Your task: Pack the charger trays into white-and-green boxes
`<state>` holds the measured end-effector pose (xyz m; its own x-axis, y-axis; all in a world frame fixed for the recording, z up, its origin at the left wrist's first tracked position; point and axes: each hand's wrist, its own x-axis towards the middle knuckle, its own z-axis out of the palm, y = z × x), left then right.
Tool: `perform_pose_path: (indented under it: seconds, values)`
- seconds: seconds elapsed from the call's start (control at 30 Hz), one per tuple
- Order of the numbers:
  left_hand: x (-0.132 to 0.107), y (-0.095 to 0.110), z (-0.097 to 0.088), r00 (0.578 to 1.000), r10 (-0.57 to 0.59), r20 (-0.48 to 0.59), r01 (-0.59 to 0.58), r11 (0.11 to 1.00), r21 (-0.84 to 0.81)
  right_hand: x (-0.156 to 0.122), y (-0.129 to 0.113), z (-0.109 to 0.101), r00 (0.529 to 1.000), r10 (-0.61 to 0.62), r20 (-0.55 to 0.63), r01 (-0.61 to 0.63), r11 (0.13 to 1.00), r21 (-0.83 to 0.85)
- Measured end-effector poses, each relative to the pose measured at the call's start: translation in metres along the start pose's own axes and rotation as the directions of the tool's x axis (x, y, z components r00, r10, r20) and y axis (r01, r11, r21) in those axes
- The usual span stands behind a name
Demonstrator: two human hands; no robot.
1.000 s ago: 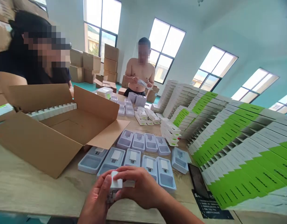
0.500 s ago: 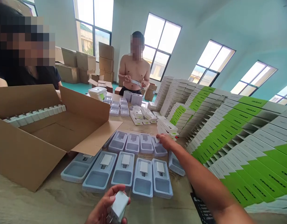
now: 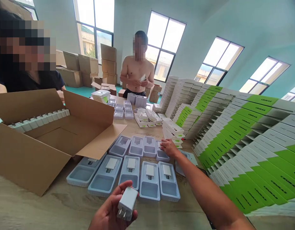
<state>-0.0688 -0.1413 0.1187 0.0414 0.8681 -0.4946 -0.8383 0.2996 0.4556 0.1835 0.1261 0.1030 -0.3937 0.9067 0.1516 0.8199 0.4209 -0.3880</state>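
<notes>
My left hand (image 3: pixel 111 210) is at the bottom of the view, its fingers wrapped around a white wall charger (image 3: pixel 127 201) with its metal prongs pointing down. My right hand (image 3: pixel 168 148) reaches far across the table, fingers spread, resting at a small pale blue plastic tray (image 3: pixel 162 156) beside a stack of white boxes (image 3: pixel 172 131). Nearer lie several pale blue trays (image 3: pixel 149 191), most with a white charger (image 3: pixel 149 170) seated in them. A further tray (image 3: pixel 185 156) lies partly hidden under my right wrist area.
An open cardboard carton (image 3: pixel 54 140) holding a row of white items fills the table's left side. Tall stacks of white-and-green boxes (image 3: pixel 253 159) rise on the right. A seated co-worker (image 3: pixel 25 67) is at left; a shirtless person (image 3: pixel 136 70) stands beyond the table.
My hands have separated: the right went from the charger out to the far trays, and the left turned the charger so its prongs show. The view has swung slightly left.
</notes>
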Motion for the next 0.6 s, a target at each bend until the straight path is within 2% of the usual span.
perform_pose_path:
  seconds: [0.1,0.17,0.23,0.3,0.37,0.47,0.53,0.6]
  values:
    - [0.010,0.001,0.012,0.994,0.102,0.031,-0.101,0.994,-0.034,-0.029,-0.050,-0.007,0.994,-0.089,-0.062,0.095,0.991,0.091]
    - [0.021,0.001,0.018,0.989,0.133,0.056,-0.130,0.990,-0.054,-0.057,-0.089,-0.009,0.978,-0.207,-0.037,0.210,0.950,0.230]
    - [0.030,0.000,0.022,0.986,0.155,0.066,-0.151,0.987,-0.061,-0.082,-0.123,-0.011,0.934,-0.356,0.020,0.306,0.830,0.467]
    - [0.037,-0.002,0.023,0.980,0.193,0.056,-0.190,0.980,-0.055,-0.099,-0.145,-0.012,0.904,-0.425,0.040,0.324,0.746,0.582]
    - [0.042,-0.004,0.022,0.972,0.228,0.050,-0.227,0.974,-0.030,-0.105,-0.153,-0.012,0.892,-0.447,0.064,0.318,0.723,0.614]
    - [0.046,-0.008,0.017,0.965,0.259,0.048,-0.260,0.966,0.009,-0.094,-0.144,-0.008,0.870,-0.471,0.147,0.270,0.703,0.658]
    - [0.048,-0.009,0.014,0.960,0.279,0.021,-0.279,0.960,0.030,-0.074,-0.128,-0.003,0.878,-0.436,0.199,0.249,0.770,0.587]
    - [0.049,-0.008,0.011,0.951,0.308,-0.023,-0.307,0.951,0.043,-0.045,-0.106,0.002,0.919,-0.343,0.194,0.240,0.878,0.415]
